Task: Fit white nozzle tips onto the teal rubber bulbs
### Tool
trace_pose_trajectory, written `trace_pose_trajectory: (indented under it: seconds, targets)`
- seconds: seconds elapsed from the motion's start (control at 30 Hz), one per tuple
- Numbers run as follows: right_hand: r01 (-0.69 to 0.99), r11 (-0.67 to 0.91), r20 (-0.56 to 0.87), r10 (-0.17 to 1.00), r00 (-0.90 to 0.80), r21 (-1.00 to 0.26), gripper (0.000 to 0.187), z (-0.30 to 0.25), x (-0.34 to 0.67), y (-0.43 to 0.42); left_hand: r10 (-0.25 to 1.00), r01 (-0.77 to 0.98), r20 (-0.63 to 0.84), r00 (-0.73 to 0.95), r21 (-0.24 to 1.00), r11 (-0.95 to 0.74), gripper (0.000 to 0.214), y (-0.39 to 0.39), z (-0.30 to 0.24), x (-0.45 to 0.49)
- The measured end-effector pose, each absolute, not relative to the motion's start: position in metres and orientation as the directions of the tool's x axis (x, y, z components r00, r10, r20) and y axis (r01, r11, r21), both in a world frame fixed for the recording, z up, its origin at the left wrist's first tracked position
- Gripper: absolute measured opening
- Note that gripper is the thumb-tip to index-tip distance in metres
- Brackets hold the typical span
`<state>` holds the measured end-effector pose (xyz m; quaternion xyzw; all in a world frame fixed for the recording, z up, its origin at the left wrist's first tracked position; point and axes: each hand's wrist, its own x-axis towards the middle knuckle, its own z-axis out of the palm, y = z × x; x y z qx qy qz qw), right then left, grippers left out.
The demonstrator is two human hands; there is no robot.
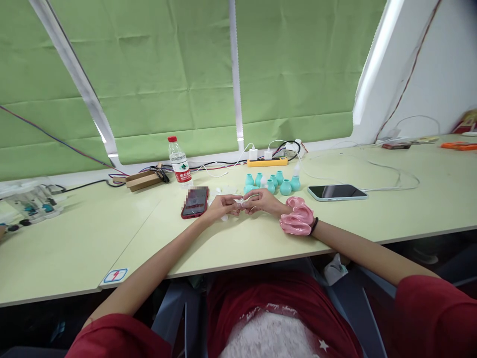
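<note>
My left hand (222, 205) and my right hand (264, 201) meet over the pale green table (112, 233), fingers pinched together on a small white piece (242, 200) held between them. It is too small to name. A pink scrunchie (297, 217) and a dark band sit on my right wrist. Just behind the hands stand several small teal bulb-shaped parts (274, 183), and a few white bits lie beside them. A red phone (195, 201) lies face up just left of my left hand.
A water bottle (180, 163) stands behind the red phone. A second phone (337, 192) lies to the right on a white cable. A yellow power strip (267, 161) with chargers, a cardboard box (140, 180) and a clear plastic container (28, 201) line the back.
</note>
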<state>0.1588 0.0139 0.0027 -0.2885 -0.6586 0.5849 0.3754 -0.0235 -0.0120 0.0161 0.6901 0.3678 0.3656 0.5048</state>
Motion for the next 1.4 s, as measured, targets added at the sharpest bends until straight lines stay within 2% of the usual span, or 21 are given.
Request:
trace_pose_trajectory:
  seconds: [0.2,0.43,0.57,0.7,0.93,1.1,1.2,1.23,1.3,1.37,1.4]
  targets:
    - [-0.041,0.15,0.144,0.79,-0.596,-0.988,0.039,0.002,0.158,0.014,0.858,0.095,0.102,0.504,0.98,-0.172,0.053,-0.012,0.018,-0.024]
    - [-0.003,0.205,0.164,0.776,-0.609,-0.979,0.041,0.0,0.158,0.015,0.867,0.157,0.137,0.48,0.958,-0.238,0.049,-0.012,0.016,-0.025]
    - [-0.011,0.241,0.191,0.74,-0.644,-0.971,0.039,0.0,0.159,0.015,0.854,0.131,0.155,0.497,0.959,-0.251,0.05,-0.009,0.015,-0.027]
    - [-0.022,0.211,0.177,0.752,-0.635,-0.977,0.038,0.002,0.159,0.011,0.853,0.119,0.18,0.49,0.956,-0.27,0.045,-0.009,0.015,-0.028]
    - [-0.001,0.274,0.219,0.764,-0.608,-0.962,0.039,0.003,0.159,0.012,0.856,0.002,0.114,0.504,0.991,-0.133,0.042,-0.01,0.017,-0.027]
    - [0.04,0.342,0.255,0.767,-0.589,-0.939,0.04,-0.003,0.156,0.015,0.87,0.048,0.114,0.479,0.987,-0.156,0.041,-0.009,0.017,-0.027]
    - [0.122,0.555,0.433,0.75,-0.5,-0.823,0.033,-0.005,0.154,0.009,0.876,0.033,0.13,0.464,0.986,-0.163,0.04,-0.01,0.017,-0.026]
    - [0.176,0.651,0.536,0.724,-0.434,-0.738,0.029,-0.003,0.154,0.006,0.877,0.025,0.136,0.46,0.986,-0.166,0.039,-0.01,0.017,-0.026]
    - [0.313,0.797,0.742,0.599,-0.301,-0.517,0.024,0.003,0.159,0.003,0.879,0.013,0.142,0.456,0.986,-0.166,0.038,-0.009,0.017,-0.027]
    - [0.457,0.825,0.866,0.459,-0.196,-0.333,0.022,0.014,0.169,0.005,0.882,-0.006,0.146,0.447,0.987,-0.16,0.038,-0.008,0.016,-0.027]
    - [0.533,0.795,0.898,0.418,-0.137,-0.289,0.022,0.02,0.176,0.009,0.885,-0.019,0.149,0.441,0.987,-0.157,0.039,-0.007,0.015,-0.027]
